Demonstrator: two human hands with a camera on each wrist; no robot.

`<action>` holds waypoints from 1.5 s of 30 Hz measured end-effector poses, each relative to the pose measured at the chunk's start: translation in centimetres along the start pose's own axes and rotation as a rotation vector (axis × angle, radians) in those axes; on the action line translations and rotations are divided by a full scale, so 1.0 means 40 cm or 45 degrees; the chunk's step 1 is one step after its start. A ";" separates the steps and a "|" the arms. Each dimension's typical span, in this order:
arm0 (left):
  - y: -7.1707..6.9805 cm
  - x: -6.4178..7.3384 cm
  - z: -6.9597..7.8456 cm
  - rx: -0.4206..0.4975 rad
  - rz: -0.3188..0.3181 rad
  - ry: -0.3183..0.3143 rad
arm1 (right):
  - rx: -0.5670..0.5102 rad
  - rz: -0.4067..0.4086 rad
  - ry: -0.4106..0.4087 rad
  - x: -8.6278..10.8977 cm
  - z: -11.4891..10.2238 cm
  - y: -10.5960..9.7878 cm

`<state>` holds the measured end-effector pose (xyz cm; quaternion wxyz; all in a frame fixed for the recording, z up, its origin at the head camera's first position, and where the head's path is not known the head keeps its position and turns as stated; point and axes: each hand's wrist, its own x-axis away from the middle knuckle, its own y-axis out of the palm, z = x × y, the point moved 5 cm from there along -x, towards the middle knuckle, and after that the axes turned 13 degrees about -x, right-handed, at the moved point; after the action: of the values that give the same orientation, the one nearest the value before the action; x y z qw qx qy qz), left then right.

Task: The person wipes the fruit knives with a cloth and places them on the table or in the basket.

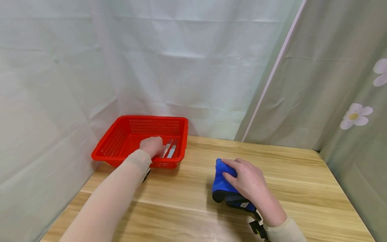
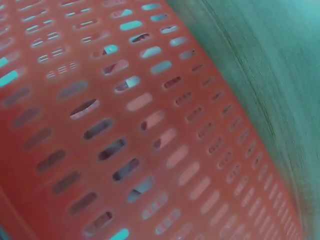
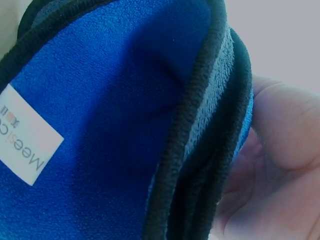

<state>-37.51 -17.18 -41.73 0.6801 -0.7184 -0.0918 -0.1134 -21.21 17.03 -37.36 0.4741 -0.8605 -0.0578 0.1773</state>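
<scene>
My right hand (image 1: 248, 176) grips a folded blue cloth (image 1: 222, 179) above the table, thumb and fingers on its upper part. In the right wrist view, the cloth (image 3: 120, 120) shows black edging and a white label (image 3: 27, 135), with part of the hand (image 3: 285, 135) at its right side. My left hand (image 1: 152, 146) reaches down into a red plastic basket (image 1: 105, 155). Beside its fingers lie a pink-handled utensil (image 1: 165, 153) and a pale-blue-handled utensil (image 1: 171, 152) with metallic ends. The left fingertips are hidden; only fragments show through the basket's slots (image 2: 177, 156).
The basket stands at the back left of a wooden table (image 1: 187, 208), close to a pale curtain (image 1: 193, 67). More curtain with flower prints (image 1: 356, 116) hangs along the right side.
</scene>
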 end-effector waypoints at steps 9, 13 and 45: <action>-0.024 0.003 0.007 -0.022 0.212 0.048 | 0.014 0.011 0.003 0.018 0.014 -0.024; -0.042 0.023 0.017 -0.017 0.282 0.074 | 0.023 0.018 0.003 0.030 0.019 -0.040; -0.067 0.228 0.236 -0.198 0.825 0.432 | 0.080 0.076 0.171 0.132 0.132 -0.171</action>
<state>-29.17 -7.80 -37.00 0.6297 -0.7307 0.2631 -0.0164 -17.72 26.38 -35.53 0.4980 -0.8566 0.0055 0.1349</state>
